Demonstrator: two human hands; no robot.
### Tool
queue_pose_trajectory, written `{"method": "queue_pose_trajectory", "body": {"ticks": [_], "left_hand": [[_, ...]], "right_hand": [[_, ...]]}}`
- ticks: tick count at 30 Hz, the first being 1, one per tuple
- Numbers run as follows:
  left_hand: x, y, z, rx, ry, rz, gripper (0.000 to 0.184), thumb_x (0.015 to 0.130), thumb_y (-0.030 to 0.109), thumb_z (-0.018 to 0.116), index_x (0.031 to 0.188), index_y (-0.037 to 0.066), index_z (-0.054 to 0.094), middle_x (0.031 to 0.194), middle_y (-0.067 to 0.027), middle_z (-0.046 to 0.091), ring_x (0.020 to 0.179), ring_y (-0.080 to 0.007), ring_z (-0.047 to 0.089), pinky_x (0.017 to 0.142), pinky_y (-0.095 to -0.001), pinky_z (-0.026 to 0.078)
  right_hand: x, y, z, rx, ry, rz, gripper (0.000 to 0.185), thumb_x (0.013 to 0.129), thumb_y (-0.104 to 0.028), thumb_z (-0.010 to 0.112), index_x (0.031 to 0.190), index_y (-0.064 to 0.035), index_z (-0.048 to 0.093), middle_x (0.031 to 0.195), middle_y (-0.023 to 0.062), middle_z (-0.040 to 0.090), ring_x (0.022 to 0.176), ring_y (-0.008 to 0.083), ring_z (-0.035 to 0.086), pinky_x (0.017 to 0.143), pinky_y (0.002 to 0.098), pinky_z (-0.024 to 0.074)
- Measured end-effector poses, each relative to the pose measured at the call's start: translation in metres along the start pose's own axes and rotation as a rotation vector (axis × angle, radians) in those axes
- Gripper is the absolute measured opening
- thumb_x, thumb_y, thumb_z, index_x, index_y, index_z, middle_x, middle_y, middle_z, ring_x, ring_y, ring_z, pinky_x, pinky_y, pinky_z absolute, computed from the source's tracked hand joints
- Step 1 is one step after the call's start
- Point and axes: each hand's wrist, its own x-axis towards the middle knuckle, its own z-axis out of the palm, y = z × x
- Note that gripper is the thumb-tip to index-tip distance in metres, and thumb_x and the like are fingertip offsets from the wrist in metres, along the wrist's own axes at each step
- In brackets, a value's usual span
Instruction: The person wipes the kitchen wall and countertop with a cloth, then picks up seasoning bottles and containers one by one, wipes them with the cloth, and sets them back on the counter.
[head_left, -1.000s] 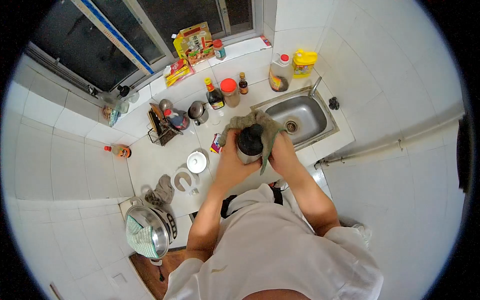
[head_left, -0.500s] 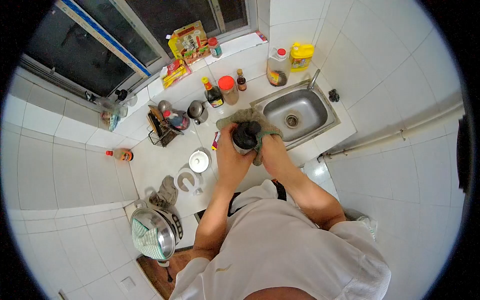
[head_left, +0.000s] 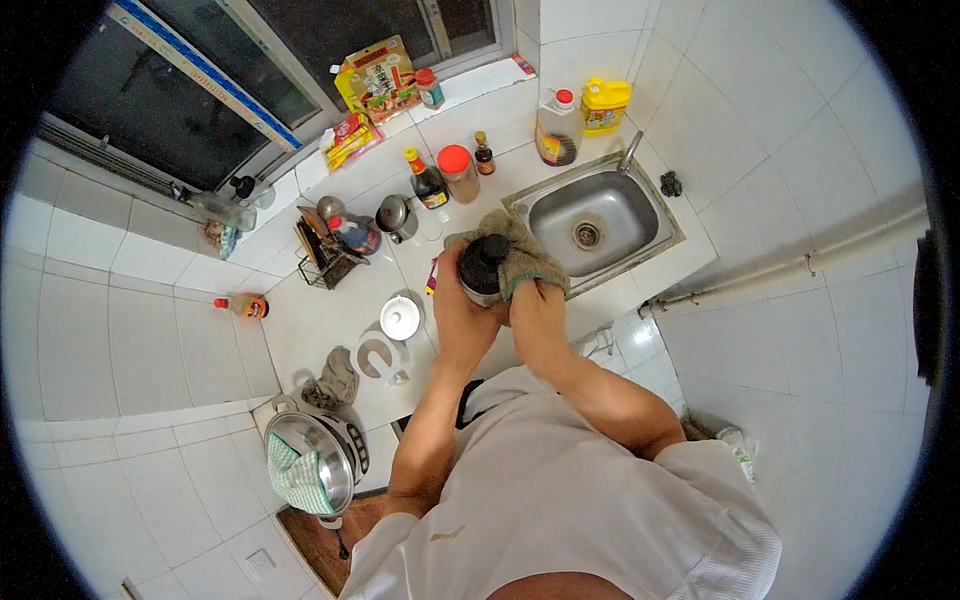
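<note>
My left hand (head_left: 461,308) is closed around a dark bottle with a black top (head_left: 484,262), held up over the counter's front edge. The top faces me, so most of the body below is hidden. Bunched in my right hand (head_left: 537,318) is a grey-brown cloth (head_left: 533,262), pressed against the bottle's right side. Part of that cloth also shows behind the bottle. Just left of my left hand lies a small red and yellow packet (head_left: 432,277), partly covered.
The steel sink (head_left: 560,223) with its tap (head_left: 631,152) is right of my hands. Behind them stand a sauce bottle (head_left: 428,182), a red-lidded jar (head_left: 459,178) and a metal mug (head_left: 396,217). A white lidded pot (head_left: 400,318) and a steel cooker (head_left: 335,465) are to the left.
My right hand has shifted the cloth from behind and beneath the bottle to its upper right side. The bottle has turned slightly in my left hand.
</note>
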Motion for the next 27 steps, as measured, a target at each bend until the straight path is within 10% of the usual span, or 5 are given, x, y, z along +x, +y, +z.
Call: {"method": "queue_pose_trajectory", "body": {"ticks": [4, 11, 22, 27], "left_hand": [[0.001, 0.008, -0.012, -0.061, -0.227, -0.086, 0.073, 0.065, 0.002, 0.083, 0.129, 0.001, 0.048, 0.119, -0.0167, 0.061, 0.113, -0.0295, 0.061, 0.1, -0.0381, 0.046], [0.016, 0.013, -0.044, 0.021, -0.637, -0.099, 0.081, 0.066, 0.018, 0.086, 0.133, -0.003, 0.046, 0.121, -0.0148, 0.061, 0.115, -0.0241, 0.059, 0.102, -0.0358, 0.045], [0.009, 0.01, -0.022, -0.176, -0.291, -0.146, 0.072, 0.067, 0.006, 0.085, 0.129, 0.003, 0.049, 0.119, -0.0099, 0.062, 0.113, -0.0196, 0.06, 0.1, -0.034, 0.046], [0.009, -0.005, -0.02, -0.188, -0.021, -0.091, 0.068, 0.069, 0.001, 0.083, 0.127, 0.004, 0.049, 0.117, -0.0095, 0.063, 0.11, -0.02, 0.061, 0.099, -0.0347, 0.047]], "right_hand": [[0.029, 0.007, -0.012, 0.104, -0.137, -0.155, 0.035, 0.09, -0.004, 0.048, 0.12, 0.0037, 0.064, 0.111, 0.0106, 0.068, 0.104, 0.0186, 0.061, 0.094, 0.0317, 0.0471], [0.062, -0.011, -0.033, 0.107, -0.516, 0.223, 0.033, 0.09, -0.004, 0.051, 0.118, 0.0018, 0.066, 0.109, 0.0072, 0.068, 0.099, 0.0146, 0.062, 0.089, 0.0306, 0.0496], [0.036, 0.02, -0.007, 0.371, -0.165, 0.147, 0.027, 0.092, -0.009, 0.053, 0.112, 0.0029, 0.066, 0.103, 0.0067, 0.067, 0.092, 0.0136, 0.062, 0.079, 0.0292, 0.0499], [0.022, 0.033, -0.016, 0.534, -0.184, 0.153, 0.033, 0.098, -0.008, 0.054, 0.129, 0.0013, 0.056, 0.121, 0.0082, 0.065, 0.115, 0.0177, 0.059, 0.103, 0.0337, 0.0435]]}}
